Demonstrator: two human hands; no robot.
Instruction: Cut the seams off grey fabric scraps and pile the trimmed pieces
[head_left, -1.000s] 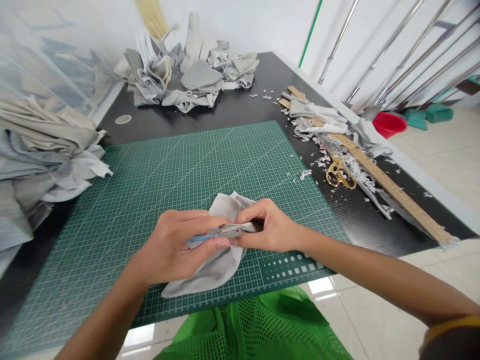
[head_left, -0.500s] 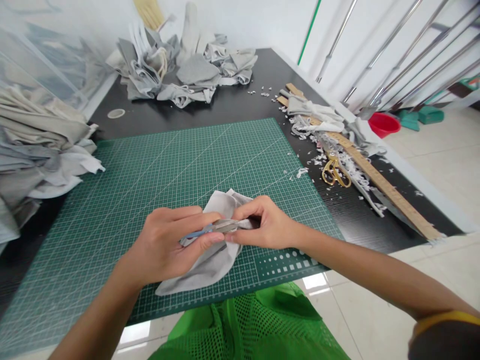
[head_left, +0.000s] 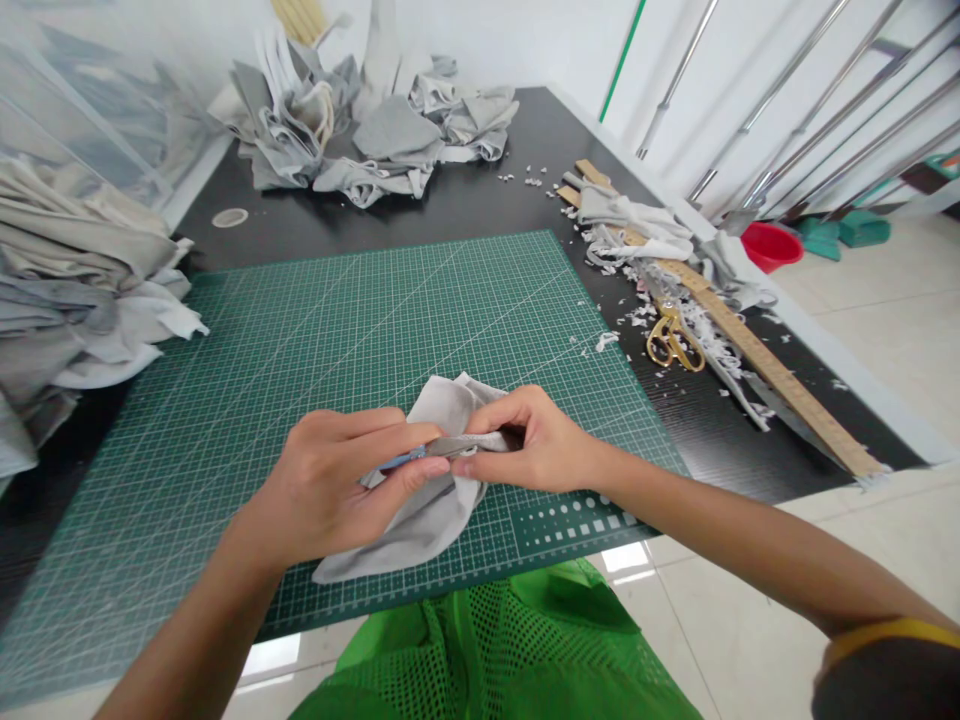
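Note:
My left hand (head_left: pixel 337 480) is closed around small thread snips (head_left: pixel 409 458) with a blue handle, their metal blades pointing right. The blades lie against a piece of light grey fabric (head_left: pixel 435 525), at a folded edge. That edge is pinched between the thumb and fingers of my right hand (head_left: pixel 536 440). The rest of the fabric hangs in loose folds down to the green cutting mat (head_left: pixel 300 340). Part of the snips is hidden behind my left fingers.
Piles of grey fabric pieces (head_left: pixel 90 270) lie at the left, with more fabric (head_left: pixel 397 140) at the back. Gold-handled scissors (head_left: pixel 675 340), a wooden ruler (head_left: pixel 780 370) and white scraps lie on the right of the black table (head_left: pixel 510 205). A red basin (head_left: pixel 772 247) stands on the floor.
Both hands keep nearly the same place and grip. The snips' blades have shifted slightly at the fabric edge, and the whole view has tilted a little.

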